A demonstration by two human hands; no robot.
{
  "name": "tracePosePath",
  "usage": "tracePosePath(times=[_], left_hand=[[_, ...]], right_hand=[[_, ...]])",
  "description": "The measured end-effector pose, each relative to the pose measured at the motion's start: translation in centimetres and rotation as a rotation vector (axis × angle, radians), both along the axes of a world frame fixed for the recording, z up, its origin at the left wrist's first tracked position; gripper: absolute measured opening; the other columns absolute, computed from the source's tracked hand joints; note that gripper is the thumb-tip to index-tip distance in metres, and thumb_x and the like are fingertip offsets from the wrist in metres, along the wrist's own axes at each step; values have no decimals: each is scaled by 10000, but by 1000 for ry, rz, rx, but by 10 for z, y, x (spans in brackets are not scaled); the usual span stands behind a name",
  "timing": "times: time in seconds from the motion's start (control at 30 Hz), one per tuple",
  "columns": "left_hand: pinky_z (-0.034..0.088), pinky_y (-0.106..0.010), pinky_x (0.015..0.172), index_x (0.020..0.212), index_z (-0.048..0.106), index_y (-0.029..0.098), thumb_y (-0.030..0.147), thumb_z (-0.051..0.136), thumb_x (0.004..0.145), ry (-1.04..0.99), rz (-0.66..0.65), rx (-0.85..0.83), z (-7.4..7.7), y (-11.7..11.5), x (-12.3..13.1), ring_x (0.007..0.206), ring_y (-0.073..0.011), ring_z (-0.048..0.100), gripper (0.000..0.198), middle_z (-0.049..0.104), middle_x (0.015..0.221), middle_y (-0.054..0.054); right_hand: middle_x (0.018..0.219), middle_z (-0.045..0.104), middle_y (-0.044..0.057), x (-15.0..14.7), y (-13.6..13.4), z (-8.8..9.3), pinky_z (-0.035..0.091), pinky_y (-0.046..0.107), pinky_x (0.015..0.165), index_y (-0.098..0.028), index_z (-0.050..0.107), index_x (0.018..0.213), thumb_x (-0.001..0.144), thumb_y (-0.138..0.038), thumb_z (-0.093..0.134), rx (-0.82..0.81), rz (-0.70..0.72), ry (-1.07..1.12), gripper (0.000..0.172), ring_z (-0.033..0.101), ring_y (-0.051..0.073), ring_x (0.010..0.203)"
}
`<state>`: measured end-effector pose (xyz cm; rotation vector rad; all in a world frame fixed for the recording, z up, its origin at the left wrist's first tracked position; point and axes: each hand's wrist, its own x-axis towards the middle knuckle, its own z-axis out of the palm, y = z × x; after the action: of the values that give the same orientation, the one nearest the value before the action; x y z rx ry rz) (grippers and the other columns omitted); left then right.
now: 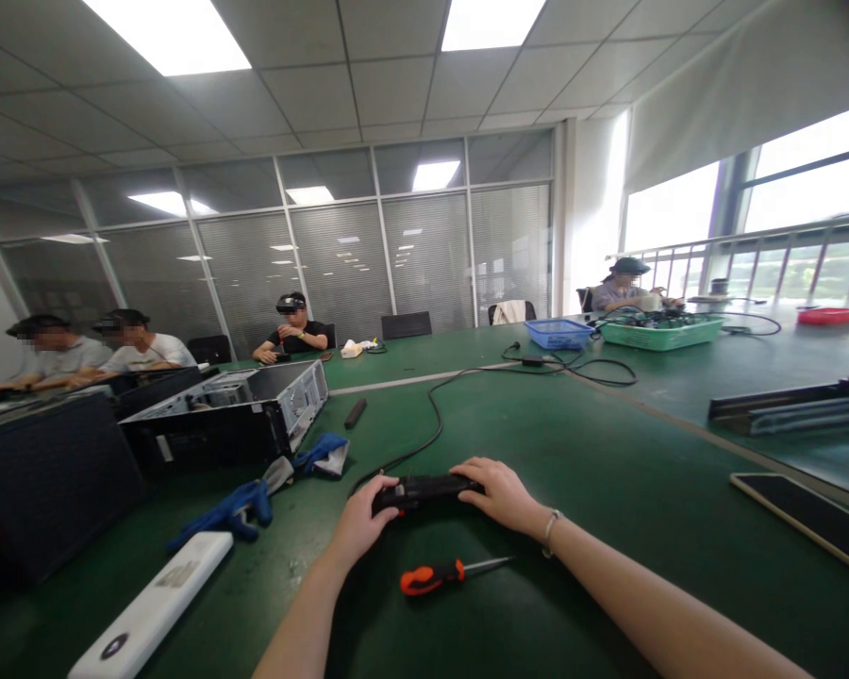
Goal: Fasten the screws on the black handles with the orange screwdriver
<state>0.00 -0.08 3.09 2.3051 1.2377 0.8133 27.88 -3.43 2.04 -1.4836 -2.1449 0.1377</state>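
A long black device (424, 489) with a black cable (433, 415) running off it lies on the green table (573, 471). My left hand (362, 519) grips its left end, fingers curled round it. My right hand (499, 492) rests over its right end, fingers wrapped on top. An orange-and-black screwdriver (442, 574) lies on the table just in front of my hands, untouched.
An open computer case (233, 415) lies to the left with blue gloves (255, 495) beside it. A white power bank (152, 608) sits near left, a phone (807, 514) at right. Baskets (657, 330) and seated people are at the far side.
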Motion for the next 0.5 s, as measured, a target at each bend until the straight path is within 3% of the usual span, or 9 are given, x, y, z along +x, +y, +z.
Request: tracePosePath(times=[0.33, 0.5], left_hand=[[327, -389, 1085, 1322, 503, 245, 234, 528, 834, 52, -74, 50, -17, 13, -8, 1257, -231, 468, 489, 527, 1355, -57], [349, -376, 1062, 1371, 445, 220, 293, 446, 894, 131, -22, 69, -16, 11, -3, 1226, -229, 483, 483, 525, 1347, -82]], right_hand=[[1193, 615, 46, 1, -2, 3, 402, 339, 921, -279, 584, 1216, 853, -382, 532, 0, 33, 11, 381, 569, 221, 1051], [1184, 612, 61, -1, -3, 2, 401, 334, 894, -277, 554, 1253, 896, -416, 473, 17, 11, -55, 392, 572, 221, 1033]])
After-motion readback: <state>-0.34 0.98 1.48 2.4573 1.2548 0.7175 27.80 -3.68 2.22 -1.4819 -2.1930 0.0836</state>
